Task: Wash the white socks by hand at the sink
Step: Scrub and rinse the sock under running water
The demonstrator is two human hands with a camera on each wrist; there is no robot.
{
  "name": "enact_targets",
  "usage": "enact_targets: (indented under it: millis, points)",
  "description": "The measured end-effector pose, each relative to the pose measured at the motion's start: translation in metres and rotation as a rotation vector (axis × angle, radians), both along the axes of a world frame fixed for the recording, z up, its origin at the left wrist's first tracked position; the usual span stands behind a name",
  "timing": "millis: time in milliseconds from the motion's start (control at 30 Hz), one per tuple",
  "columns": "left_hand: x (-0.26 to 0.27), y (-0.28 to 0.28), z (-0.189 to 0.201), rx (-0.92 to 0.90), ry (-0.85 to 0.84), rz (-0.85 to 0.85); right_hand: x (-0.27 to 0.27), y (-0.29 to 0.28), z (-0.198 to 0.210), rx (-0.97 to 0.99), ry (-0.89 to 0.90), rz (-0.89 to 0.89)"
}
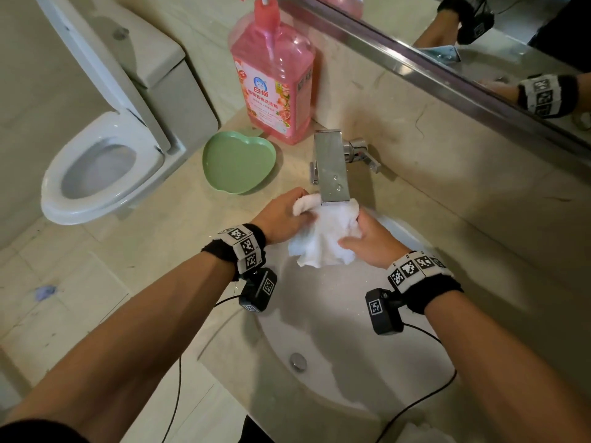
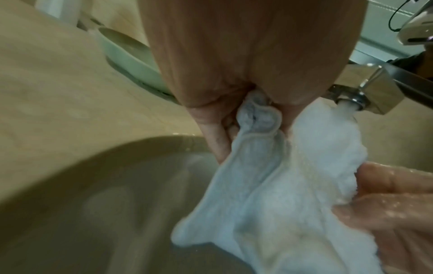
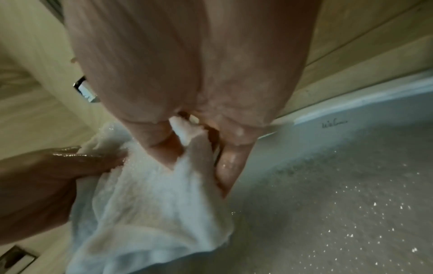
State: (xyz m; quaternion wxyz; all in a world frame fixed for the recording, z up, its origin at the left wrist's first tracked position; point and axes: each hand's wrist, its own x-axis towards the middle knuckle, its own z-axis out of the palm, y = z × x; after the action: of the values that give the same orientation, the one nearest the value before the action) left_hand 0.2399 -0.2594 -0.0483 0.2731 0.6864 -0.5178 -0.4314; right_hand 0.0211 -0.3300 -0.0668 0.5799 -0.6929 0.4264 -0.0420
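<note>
White socks (image 1: 323, 238) hang bunched under the chrome faucet (image 1: 331, 167), over the white sink (image 1: 319, 318). My left hand (image 1: 284, 215) grips their left end; in the left wrist view the socks (image 2: 269, 185) are pinched by its fingers (image 2: 215, 137), with water (image 2: 344, 109) running from the spout (image 2: 365, 92) onto them. My right hand (image 1: 367, 238) grips the right end. In the right wrist view the wet socks (image 3: 152, 204) fold between thumb and fingers (image 3: 228, 161), droplets scattered in the sink (image 3: 339, 204).
A pink detergent pump bottle (image 1: 275, 78) stands behind the faucet on the beige counter (image 1: 192, 225). A green heart-shaped dish (image 1: 238, 161) lies beside it. A toilet (image 1: 102, 161) with raised lid is to the left. A mirror (image 1: 479, 43) runs along the wall. The drain plug (image 1: 298, 361) sits in the basin.
</note>
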Motion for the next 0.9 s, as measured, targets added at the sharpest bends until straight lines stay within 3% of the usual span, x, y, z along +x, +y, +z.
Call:
enact_targets:
  millis: [167,333,467,533,567,700,833,900]
  points:
    - [0.022,0.017,-0.003,0.0,-0.027,-0.019,0.015,0.001,-0.005,-0.074,-0.012,0.029]
    - [0.035,0.031,0.005,-0.01,0.146,-0.074,0.024,0.0,-0.004,-0.083,-0.118,-0.1]
    - [0.034,0.034,0.012,0.224,0.362,-0.111,0.021,-0.002,-0.003,-0.065,-0.122,-0.185]
    - [0.029,0.031,0.015,0.366,0.551,-0.056,0.017,-0.004,-0.002,-0.059,-0.146,-0.182]
    - [0.026,0.028,0.015,0.39,0.553,-0.037,0.014,-0.005,-0.002,-0.053,-0.159,-0.189]
    - [0.005,0.009,0.005,0.343,0.037,-0.2,0.012,-0.004,0.005,-0.032,-0.226,-0.212]
    - [-0.017,-0.01,0.0,0.331,-0.166,-0.286,0.005,-0.009,0.018,0.153,-0.231,-0.192]
    - [-0.02,-0.015,-0.001,0.236,-0.334,-0.319,-0.002,-0.009,0.022,0.168,-0.214,-0.193]
